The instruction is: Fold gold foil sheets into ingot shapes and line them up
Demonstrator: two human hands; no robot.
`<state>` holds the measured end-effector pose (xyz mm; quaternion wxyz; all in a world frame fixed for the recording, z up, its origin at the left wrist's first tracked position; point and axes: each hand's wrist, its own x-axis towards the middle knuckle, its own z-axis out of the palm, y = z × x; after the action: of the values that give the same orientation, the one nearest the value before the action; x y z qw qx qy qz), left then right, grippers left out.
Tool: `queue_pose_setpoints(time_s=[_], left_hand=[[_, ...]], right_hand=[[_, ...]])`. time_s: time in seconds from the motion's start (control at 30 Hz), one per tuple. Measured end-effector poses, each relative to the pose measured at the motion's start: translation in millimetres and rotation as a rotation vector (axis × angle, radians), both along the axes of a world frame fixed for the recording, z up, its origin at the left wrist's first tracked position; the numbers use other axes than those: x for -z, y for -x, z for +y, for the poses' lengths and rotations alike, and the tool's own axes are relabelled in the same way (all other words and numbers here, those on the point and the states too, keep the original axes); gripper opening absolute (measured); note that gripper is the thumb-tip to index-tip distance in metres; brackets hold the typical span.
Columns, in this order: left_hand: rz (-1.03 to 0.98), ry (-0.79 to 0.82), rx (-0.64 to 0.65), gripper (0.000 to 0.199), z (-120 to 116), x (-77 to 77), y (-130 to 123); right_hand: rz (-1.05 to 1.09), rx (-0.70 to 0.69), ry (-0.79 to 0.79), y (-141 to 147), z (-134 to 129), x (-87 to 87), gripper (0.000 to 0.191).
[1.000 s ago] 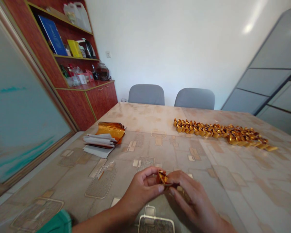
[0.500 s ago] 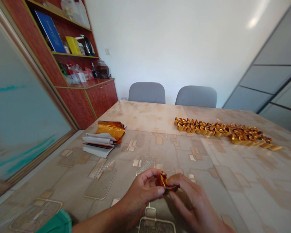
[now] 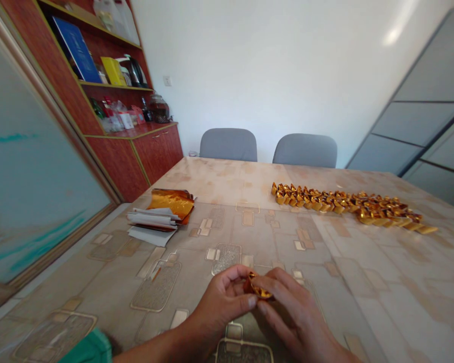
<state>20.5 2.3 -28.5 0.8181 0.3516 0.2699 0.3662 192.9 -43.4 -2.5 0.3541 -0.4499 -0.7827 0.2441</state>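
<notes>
A small folded gold foil paper (image 3: 260,291) is held between both hands above the near part of the table. My left hand (image 3: 227,297) is closed on its left side, with the thumb in front and the fingers behind. My right hand (image 3: 291,302) grips the other side, its index finger lying over the top and its thumb below. The fingers hide much of the folded paper, so its full shape does not show.
A stack of gold foil and white paper sheets (image 3: 170,204) lies at the left of the patterned table (image 3: 196,272). Rows of folded gold foil pieces (image 3: 340,201) stand at the right. Two grey chairs (image 3: 229,144) are behind the far edge, beside a red cabinet (image 3: 159,151).
The right index finger has moved left over the top of the foil paper, and the right hand sits closer to the left. More shiny gold shows inside the fold.
</notes>
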Motion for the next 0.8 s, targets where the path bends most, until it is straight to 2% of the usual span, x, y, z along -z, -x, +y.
queue_pose_setpoints(time_s=[0.27,0.5,0.8], left_hand=[[0.022,-0.006,-0.034,0.042,-0.1,-9.0,-1.0],[0.032,-0.02,-0.099,0.041,1.8,-2.8,-2.2],[0.059,-0.087,-0.054,0.04,0.2,-1.7,-0.7]], right_hand=[[0.065,0.005,-0.015,-1.3,1.8,-1.6,0.034],[0.117,0.056,0.005,-2.0,4.0,4.4,0.01],[0.091,0.016,0.012,0.2,5.6,5.7,0.011]])
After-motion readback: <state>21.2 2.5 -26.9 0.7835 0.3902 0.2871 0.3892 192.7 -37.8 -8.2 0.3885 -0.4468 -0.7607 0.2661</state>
